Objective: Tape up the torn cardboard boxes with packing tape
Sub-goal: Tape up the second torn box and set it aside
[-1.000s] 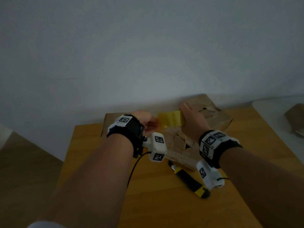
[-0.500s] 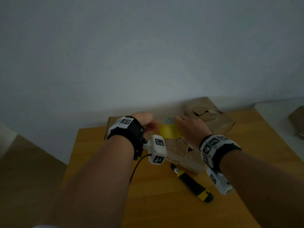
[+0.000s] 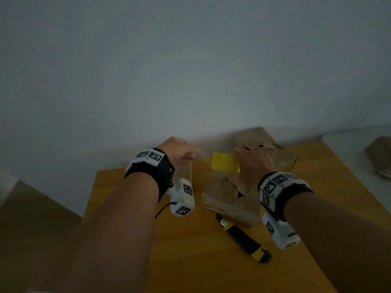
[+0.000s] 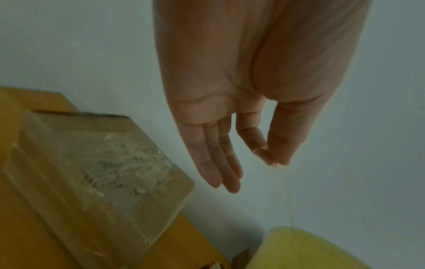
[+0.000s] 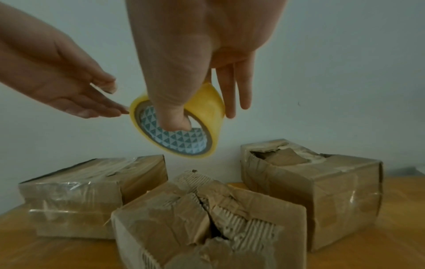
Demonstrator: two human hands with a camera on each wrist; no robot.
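My right hand (image 3: pixel 239 163) holds the yellow tape roll (image 3: pixel 225 164) in the air, thumb hooked through its core (image 5: pixel 177 125). My left hand (image 3: pixel 190 155) pinches the free tape end (image 4: pixel 271 161) between thumb and forefinger, its other fingers straight. A short clear strip (image 3: pixel 201 154) spans from that pinch to the roll. Below the roll stands a torn cardboard box (image 5: pixel 207 227), its top split open. A second torn box (image 5: pixel 310 191) is behind it to the right. A box wrapped in clear tape (image 5: pixel 92 191) lies at the left, under my left hand.
A black and yellow utility knife (image 3: pixel 243 237) lies on the wooden table (image 3: pixel 190 261) in front of the middle box. The wall runs right behind the boxes. To the right is a white surface (image 3: pixel 349 140) with a brown object (image 3: pixel 378 157).
My hands have drawn apart: the left moved left with the tape end and a clear strip now stretches out from the roll. The right hand still holds the roll.
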